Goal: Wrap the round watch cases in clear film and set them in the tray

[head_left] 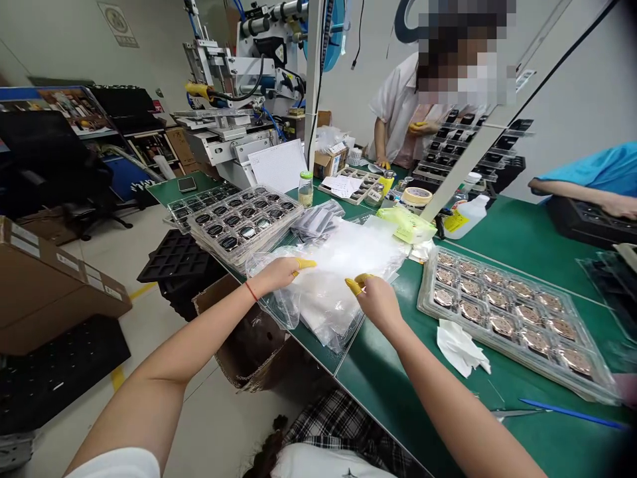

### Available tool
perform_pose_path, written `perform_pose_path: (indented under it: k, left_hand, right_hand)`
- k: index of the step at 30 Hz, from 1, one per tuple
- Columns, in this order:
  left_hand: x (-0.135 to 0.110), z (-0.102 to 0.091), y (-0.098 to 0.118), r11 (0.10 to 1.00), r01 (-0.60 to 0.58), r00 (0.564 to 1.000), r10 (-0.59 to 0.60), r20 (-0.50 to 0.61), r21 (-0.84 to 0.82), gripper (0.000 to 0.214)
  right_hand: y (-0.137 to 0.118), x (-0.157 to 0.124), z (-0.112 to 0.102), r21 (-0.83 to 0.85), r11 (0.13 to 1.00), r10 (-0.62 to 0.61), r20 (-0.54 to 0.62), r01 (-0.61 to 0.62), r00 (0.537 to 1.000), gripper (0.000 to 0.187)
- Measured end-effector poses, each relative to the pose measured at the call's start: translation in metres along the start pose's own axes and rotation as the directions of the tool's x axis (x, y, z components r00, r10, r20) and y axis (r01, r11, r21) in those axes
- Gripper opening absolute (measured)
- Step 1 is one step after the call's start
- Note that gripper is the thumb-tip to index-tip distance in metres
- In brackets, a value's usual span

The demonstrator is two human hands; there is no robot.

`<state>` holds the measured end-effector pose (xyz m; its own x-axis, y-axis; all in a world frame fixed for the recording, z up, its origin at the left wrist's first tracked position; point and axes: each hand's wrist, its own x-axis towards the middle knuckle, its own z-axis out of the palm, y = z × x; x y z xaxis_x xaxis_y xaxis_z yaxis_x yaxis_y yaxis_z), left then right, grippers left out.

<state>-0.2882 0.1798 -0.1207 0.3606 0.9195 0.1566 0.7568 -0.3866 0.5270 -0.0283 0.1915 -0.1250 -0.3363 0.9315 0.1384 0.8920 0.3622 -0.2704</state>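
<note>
A heap of clear plastic bags lies on the green table in front of me. My left hand, with yellow finger cots, rests on the heap's left side with fingers curled on the plastic. My right hand, also in yellow cots, pinches the edge of a bag at the heap's right side. To the right of it lies a clear tray filled with several round copper-coloured parts.
Stacked trays of dark round parts sit at the left. A white cloth and a blue pen lie near the front. A small jar, tape roll, white bottle, a machine and other people stand behind. Boxes crowd the floor.
</note>
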Motion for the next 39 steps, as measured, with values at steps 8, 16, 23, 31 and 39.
perform_pose_path:
  k: [8, 16, 23, 31, 39]
  left_hand:
    - [0.036, -0.023, -0.002, 0.969, 0.152, 0.885, -0.220, -0.410, -0.193, 0.043]
    - [0.030, 0.003, 0.038, 0.897, -0.216, 0.969, 0.245, -0.025, 0.385, 0.051]
    - [-0.020, 0.060, 0.056, 0.833, -0.274, 0.947, 0.322, -0.018, 0.481, 0.045]
    - [-0.054, 0.103, 0.125, 0.676, -0.589, 0.746, 0.666, -0.025, 0.444, 0.033]
    - [-0.027, 0.096, 0.110, 0.913, -0.294, 0.942, 0.326, -0.075, 0.283, 0.092]
  right_hand:
    - [-0.037, -0.006, 0.031, -0.088, 0.899, -0.420, 0.100, 0.428, 0.902, 0.034]
    - [-0.025, -0.026, 0.014, -0.106, 0.897, -0.424, 0.077, 0.430, 0.902, 0.030]
    - [0.014, -0.070, 0.022, 0.701, 0.711, -0.046, -0.020, 0.047, 0.999, 0.038]
    - [0.043, -0.078, 0.008, 0.851, -0.279, 0.266, 0.514, -0.445, 0.816, 0.037]
    - [0.085, -0.116, -0.008, 0.907, -0.137, 0.480, 0.412, -0.398, 0.775, 0.038]
